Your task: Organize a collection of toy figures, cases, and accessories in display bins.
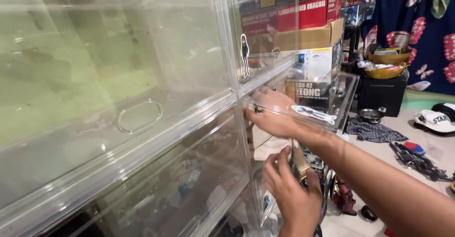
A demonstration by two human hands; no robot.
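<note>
My right hand (pixel 272 116) sits near the centre of my view, reaching in behind the swung-open clear plastic door (pixel 327 99) of the stacked clear storage boxes (pixel 142 123). Its fingers are bent and pressed against the glossy edge of the box frame at about 9 o'clock from the palm; I cannot tell whether they pinch anything. There is a small dark ring (pixel 257 108) on one finger.

My left hand (pixel 291 192) is lower, at about 6 o'clock from the right one. Its fingers are loosely curled around the edge of a flat printed card or packet (pixel 299 163) with a gold-and-dark pattern, thumb on the near side. A soft cream cloth-like piece (pixel 268 144) lies between the two hands.

The boxes are hard, see-through and smooth, with rounded corners and an oval pull slot (pixel 140 116) moulded into the door at 9 o'clock. A small sticker of a dark standing figure (pixel 244 54) is on the upper door. Behind the open door stands a printed carton (pixel 315 94), with a plain brown cardboard box (pixel 310 37) above it at 12 o'clock.

Out at 3 o'clock, on the pale floor, lie a white cap (pixel 433 120), a crumpled striped cloth (pixel 374 132) and a scatter of dark plastic parts (pixel 417 158). Gold metal bowls (pixel 386 59) rest on a black box (pixel 381 94), before a dark blue curtain with pink butterfly shapes (pixel 426 28).
</note>
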